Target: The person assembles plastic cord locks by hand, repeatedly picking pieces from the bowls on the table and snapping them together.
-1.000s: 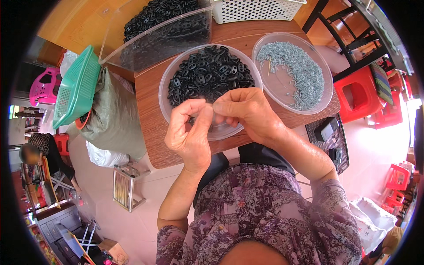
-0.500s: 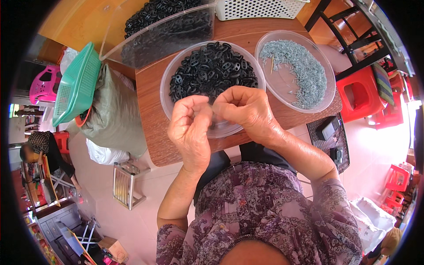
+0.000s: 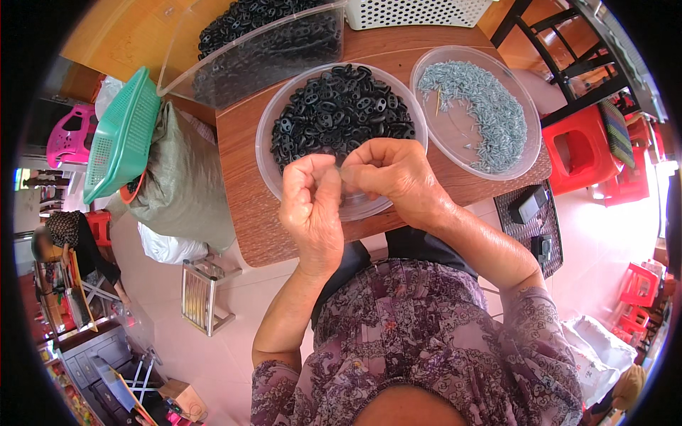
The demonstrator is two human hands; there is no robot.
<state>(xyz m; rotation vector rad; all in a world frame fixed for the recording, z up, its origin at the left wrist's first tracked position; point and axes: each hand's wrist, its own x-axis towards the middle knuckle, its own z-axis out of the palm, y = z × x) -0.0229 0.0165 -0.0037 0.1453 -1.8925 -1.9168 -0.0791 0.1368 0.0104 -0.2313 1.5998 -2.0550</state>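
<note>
My left hand (image 3: pixel 315 209) and my right hand (image 3: pixel 394 177) meet over the near rim of a round clear tub (image 3: pixel 264 153). Each is closed in a pinch, with the fingertips almost touching. Whatever they hold between them is too small and hidden to make out. Inside the tub lies a heap of small black plastic pieces (image 3: pixel 341 106), oval with two holes. To the right, a round clear tray (image 3: pixel 460 142) holds many small, thin, grey-blue pins (image 3: pixel 497 117) and one thin yellowish stick (image 3: pixel 437 99).
Behind the tub, a clear rectangular bin (image 3: pixel 284 35) holds more black pieces, beside a white perforated basket (image 3: pixel 412 14). All stand on a wooden table (image 3: pixel 249 234). Left are a green basket (image 3: pixel 124 138) and a sack (image 3: pixel 185 184); right, a red stool (image 3: pixel 579 153). Another person (image 3: pixel 85 241) sits far left.
My left hand has shifted slightly to the right, closer to my right hand. Both hands stay pinched over the tub.
</note>
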